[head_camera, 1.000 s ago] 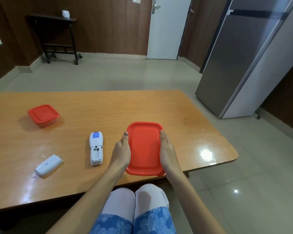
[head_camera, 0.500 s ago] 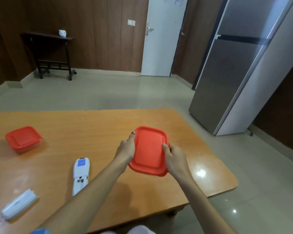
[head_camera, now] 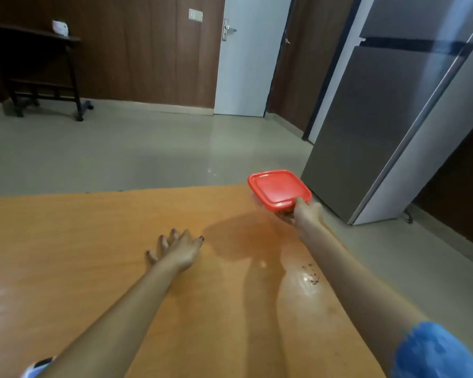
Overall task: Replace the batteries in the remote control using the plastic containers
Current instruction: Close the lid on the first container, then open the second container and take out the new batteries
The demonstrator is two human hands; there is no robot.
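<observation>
Head view: right hand [head_camera: 307,214] clamps near edge of red-lidded container [head_camera: 279,190], holding it above far right corner of table [head_camera: 93,241]. Left hand [head_camera: 179,249] hovers empty, fingers spread. I judge container being set aside, lid on. Remote [head_camera: 37,365] barely visible bottom left; I reach there next.

The remote control [head_camera: 37,364] is cut off by the bottom edge, mostly behind the left forearm.
</observation>
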